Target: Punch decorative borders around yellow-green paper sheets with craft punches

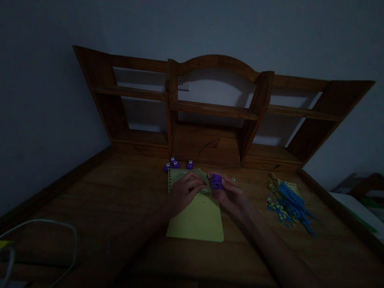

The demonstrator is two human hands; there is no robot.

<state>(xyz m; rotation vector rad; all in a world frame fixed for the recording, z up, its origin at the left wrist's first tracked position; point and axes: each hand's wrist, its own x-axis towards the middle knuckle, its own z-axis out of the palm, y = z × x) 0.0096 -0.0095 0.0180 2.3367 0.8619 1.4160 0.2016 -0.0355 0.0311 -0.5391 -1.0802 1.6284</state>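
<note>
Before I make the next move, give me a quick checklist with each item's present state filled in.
1. Purple piece in the right hand: ok, held at the fingers.
2. Anything pinched by the left hand: cannot tell, too dark.
3. Yellow sheet on the table: ok, partly under the left hand.
4. White-topped purple pieces apart from both hands: ok.
5. Blue pile apart from the right hand: ok.
6. Light for fine detail: not ok, dim.

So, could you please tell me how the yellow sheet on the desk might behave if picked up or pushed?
The yellow sheet would probably feel light and floppy, as it looks thin. Pushed, it may slide, since it lies flat on the desk. The apparent holes along its left edge might tear if tugged.
</note>
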